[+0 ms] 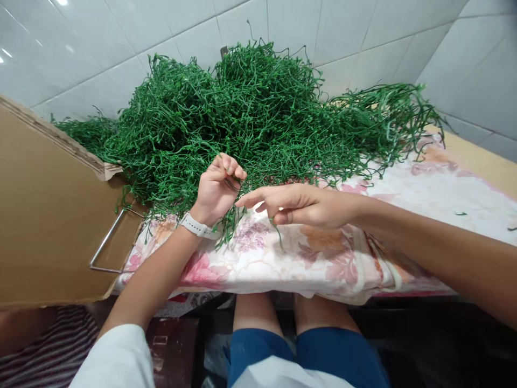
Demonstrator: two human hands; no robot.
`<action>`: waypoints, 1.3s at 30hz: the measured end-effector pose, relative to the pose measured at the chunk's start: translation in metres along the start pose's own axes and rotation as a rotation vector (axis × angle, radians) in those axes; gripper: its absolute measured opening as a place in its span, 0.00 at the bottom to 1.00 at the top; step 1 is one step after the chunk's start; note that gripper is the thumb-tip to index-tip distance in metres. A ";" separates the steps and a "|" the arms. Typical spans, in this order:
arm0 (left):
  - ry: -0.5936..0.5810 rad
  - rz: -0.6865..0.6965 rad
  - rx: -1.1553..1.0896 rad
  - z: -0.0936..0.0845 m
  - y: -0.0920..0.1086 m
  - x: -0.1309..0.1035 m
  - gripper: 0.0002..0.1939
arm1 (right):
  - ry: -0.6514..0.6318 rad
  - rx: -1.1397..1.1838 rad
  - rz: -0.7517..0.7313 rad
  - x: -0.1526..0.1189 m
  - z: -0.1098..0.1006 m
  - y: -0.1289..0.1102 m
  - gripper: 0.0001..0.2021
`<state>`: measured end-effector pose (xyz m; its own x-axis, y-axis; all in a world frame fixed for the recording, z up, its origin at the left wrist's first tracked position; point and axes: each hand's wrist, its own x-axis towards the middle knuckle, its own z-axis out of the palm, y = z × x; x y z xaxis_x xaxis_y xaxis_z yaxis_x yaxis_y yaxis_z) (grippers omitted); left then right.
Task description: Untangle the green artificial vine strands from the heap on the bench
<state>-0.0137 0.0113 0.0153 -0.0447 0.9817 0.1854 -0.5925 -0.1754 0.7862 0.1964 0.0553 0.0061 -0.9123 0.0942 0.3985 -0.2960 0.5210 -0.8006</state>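
A big tangled heap of thin green stems (pixel 258 108), perhaps artificial, covers the far half of the table. In front of it my left hand (pixel 214 188), with a white watch strap on the wrist, is curled round several green stems (pixel 229 226) whose ends hang down below the palm. My right hand (pixel 301 206) is just to the right, its index finger reaching close to the left hand's stems. One green stem (pixel 278 234) dangles beneath its thumb and bent fingers, which appear to pinch it. The grip itself is partly hidden.
The table has a floral cloth (pixel 258 269). At left stands a large cardboard sheet (pixel 48 215) with a bent metal wire (pixel 105 240) beside it. White tiled walls (pixel 343 32) rise behind. Part of another person in striped clothing (pixel 48 345) shows lower left.
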 end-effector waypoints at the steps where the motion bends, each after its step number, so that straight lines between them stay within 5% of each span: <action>1: 0.023 0.009 0.004 -0.001 0.002 0.002 0.12 | 0.031 0.001 0.007 0.001 0.000 -0.002 0.19; 4: 0.069 -0.048 0.054 0.000 0.001 0.003 0.15 | 0.231 0.059 0.068 0.000 -0.006 -0.003 0.17; 8: 0.071 -0.137 0.128 0.002 -0.005 0.000 0.15 | 0.650 0.086 0.130 -0.003 -0.026 0.002 0.17; 11: 0.023 -0.154 0.158 -0.001 -0.006 -0.001 0.11 | 0.910 -0.184 0.220 -0.005 -0.041 0.008 0.11; 13: -0.002 -0.159 0.164 -0.003 -0.005 -0.001 0.10 | 0.974 -0.468 0.336 -0.008 -0.045 0.012 0.11; 16: -0.018 -0.156 0.190 -0.002 -0.002 -0.003 0.13 | 0.939 -0.802 0.460 -0.010 -0.043 0.016 0.19; 19: -0.050 -0.144 0.215 0.000 0.001 -0.006 0.16 | 0.873 -0.879 0.493 -0.008 -0.034 0.015 0.21; 22: -0.083 -0.134 0.208 0.001 0.002 -0.006 0.19 | 0.806 -0.869 0.516 -0.007 -0.029 0.013 0.18; 28: -0.090 -0.137 0.225 0.004 0.003 -0.007 0.22 | 0.685 -0.851 0.371 -0.007 -0.031 0.014 0.28; 39: -0.101 -0.102 0.291 0.007 0.001 -0.008 0.29 | 0.451 -0.436 0.447 0.005 -0.001 0.004 0.18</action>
<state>-0.0081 0.0026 0.0183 0.0923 0.9854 0.1429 -0.3341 -0.1046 0.9367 0.1911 0.0587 0.0052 -0.6876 0.6626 0.2970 0.2977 0.6304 -0.7169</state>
